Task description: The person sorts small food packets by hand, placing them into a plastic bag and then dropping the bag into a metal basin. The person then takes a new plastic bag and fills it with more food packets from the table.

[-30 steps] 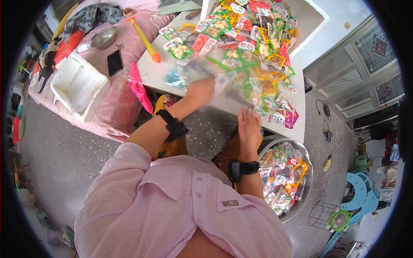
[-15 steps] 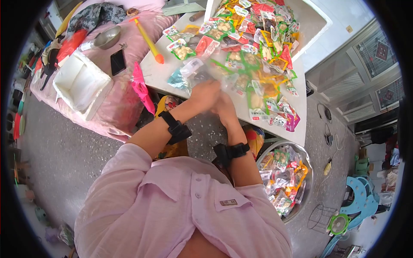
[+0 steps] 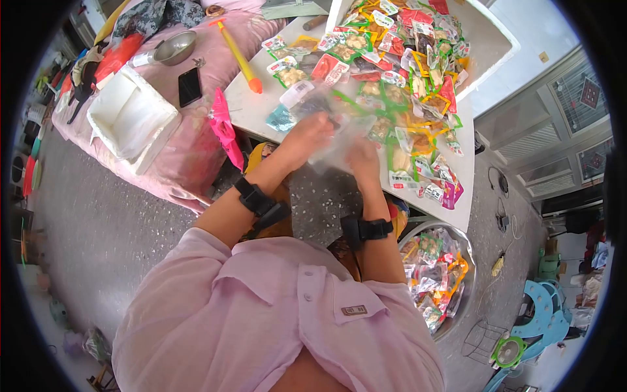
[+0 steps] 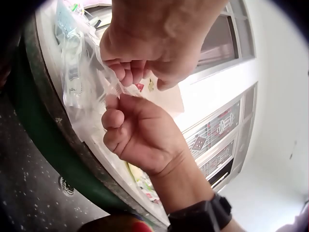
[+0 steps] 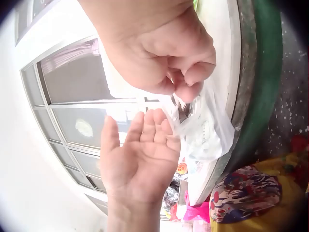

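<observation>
A clear plastic bag [image 5: 205,128] hangs between both hands at the table's front edge. My right hand [image 3: 363,160] pinches the bag's edge between thumb and curled fingers, plain in the left wrist view. Opposite it, my left hand [image 3: 308,138] is at the bag's other side; in the right wrist view its palm shows, fingers loosely extended and fingertips right at the film. Dark contents show through the film near the right fingertips. Beyond the left hand lie a teal plastic wrapper [image 3: 281,119] and a white-labelled piece of clear packaging [image 3: 297,95].
Many small snack packets [image 3: 392,78] cover the white table [image 3: 255,108] and spill from a white foam box [image 3: 503,49]. Below right stands a metal basin [image 3: 471,261] of packets. A yellow tube [image 3: 238,59], a pink item [image 3: 225,127] and a phone [image 3: 190,87] lie left.
The right hand, open near the table edge at first, went left to meet the left hand at the bag. Now the hands have drawn apart, bag film between them.
</observation>
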`<state>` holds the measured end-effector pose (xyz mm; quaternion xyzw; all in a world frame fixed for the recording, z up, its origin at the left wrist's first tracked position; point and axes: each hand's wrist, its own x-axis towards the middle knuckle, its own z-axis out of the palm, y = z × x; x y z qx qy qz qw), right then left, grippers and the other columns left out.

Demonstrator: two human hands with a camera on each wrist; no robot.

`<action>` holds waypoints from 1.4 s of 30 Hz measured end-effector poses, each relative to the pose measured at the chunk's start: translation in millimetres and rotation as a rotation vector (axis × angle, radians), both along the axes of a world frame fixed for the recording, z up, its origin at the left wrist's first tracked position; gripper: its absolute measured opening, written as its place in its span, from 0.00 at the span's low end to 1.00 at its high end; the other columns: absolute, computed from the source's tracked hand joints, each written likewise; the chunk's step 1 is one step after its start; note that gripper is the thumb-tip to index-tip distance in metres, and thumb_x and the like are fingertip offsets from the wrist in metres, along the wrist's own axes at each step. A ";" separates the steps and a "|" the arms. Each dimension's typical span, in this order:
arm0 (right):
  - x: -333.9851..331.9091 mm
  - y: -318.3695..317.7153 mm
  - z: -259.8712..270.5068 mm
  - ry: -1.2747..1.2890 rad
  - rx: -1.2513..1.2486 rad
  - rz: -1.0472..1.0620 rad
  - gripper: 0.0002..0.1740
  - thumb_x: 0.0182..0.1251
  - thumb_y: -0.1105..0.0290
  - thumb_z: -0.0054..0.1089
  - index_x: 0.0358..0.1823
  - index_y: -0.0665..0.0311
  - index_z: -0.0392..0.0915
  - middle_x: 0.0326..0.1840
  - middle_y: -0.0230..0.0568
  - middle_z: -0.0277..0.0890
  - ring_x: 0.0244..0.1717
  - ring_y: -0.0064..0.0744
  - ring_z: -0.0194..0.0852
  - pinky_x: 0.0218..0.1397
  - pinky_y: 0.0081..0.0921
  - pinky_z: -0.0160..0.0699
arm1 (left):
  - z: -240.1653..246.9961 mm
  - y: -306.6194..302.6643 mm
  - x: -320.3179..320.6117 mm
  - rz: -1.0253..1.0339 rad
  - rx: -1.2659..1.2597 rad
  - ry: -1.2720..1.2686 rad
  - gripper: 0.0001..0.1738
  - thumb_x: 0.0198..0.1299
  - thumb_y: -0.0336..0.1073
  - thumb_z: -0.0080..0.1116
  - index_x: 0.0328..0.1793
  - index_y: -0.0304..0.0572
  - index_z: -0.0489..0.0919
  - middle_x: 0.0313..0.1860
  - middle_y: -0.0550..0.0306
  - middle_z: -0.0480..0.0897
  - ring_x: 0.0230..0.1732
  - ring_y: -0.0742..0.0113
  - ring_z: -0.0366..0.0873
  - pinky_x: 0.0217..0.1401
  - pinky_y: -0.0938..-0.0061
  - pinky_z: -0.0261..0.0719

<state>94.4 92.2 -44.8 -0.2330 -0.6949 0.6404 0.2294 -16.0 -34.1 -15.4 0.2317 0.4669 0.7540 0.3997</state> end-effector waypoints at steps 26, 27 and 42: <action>30.0 5.6 -49.9 0.188 0.358 -0.254 0.10 0.52 0.81 0.46 0.37 0.70 0.68 0.31 0.36 0.68 0.28 0.20 0.66 0.32 0.15 0.68 | 20.7 -53.1 -0.5 -0.350 0.696 -0.612 0.28 0.48 0.31 0.41 0.60 0.49 0.62 0.60 0.51 0.61 0.63 0.56 0.53 0.65 0.59 0.45; 30.0 5.6 -49.1 0.186 0.354 -0.253 0.10 0.52 0.81 0.45 0.37 0.70 0.68 0.31 0.36 0.68 0.28 0.20 0.67 0.32 0.15 0.68 | 21.6 -53.5 0.0 -0.344 0.689 -0.613 0.28 0.48 0.31 0.42 0.60 0.49 0.62 0.60 0.51 0.62 0.63 0.56 0.53 0.65 0.59 0.46; 30.2 4.4 -48.2 0.169 0.363 -0.260 0.10 0.51 0.82 0.45 0.37 0.70 0.68 0.29 0.36 0.68 0.27 0.21 0.66 0.32 0.15 0.67 | 29.5 -57.0 8.9 -0.321 0.669 -0.639 0.28 0.54 0.50 0.45 0.60 0.51 0.61 0.60 0.49 0.61 0.63 0.54 0.53 0.64 0.58 0.48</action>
